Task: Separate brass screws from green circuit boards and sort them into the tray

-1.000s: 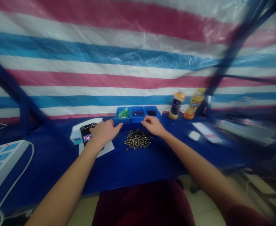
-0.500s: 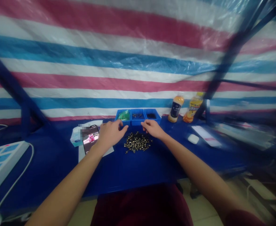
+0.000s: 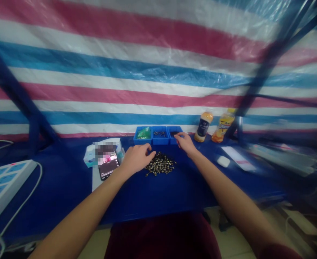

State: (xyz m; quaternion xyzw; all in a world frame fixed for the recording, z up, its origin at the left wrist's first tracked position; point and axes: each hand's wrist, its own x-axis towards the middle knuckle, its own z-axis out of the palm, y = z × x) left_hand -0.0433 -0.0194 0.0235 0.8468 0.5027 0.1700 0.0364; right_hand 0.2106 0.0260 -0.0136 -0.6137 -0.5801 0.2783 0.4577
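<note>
A heap of small brass-coloured, screw-like metal pieces (image 3: 161, 165) lies on the blue table. My left hand (image 3: 137, 158) hovers at the heap's left edge, thumb and forefinger apart, with nothing visible between them. My right hand (image 3: 186, 143) is at the front of the right blue bin (image 3: 175, 129), which has small dark pieces inside. Its fingertips are pinched together at the bin's rim; anything in them is too small to make out. The middle blue bin (image 3: 160, 141) has small metal parts in it, and the left blue bin (image 3: 142, 142) a green plastic bag.
Two drink bottles (image 3: 204, 126) stand right of the bins. A white case (image 3: 223, 161) and a pale phone-shaped slab (image 3: 238, 158) lie farther right. At left are a lit phone (image 3: 108, 167) by a tissue pack and a white power strip (image 3: 11, 187) with its cable.
My right hand has moved from above the heap to the right bin. My left hand has shifted slightly right and nearer to me, over the heap's edge.
</note>
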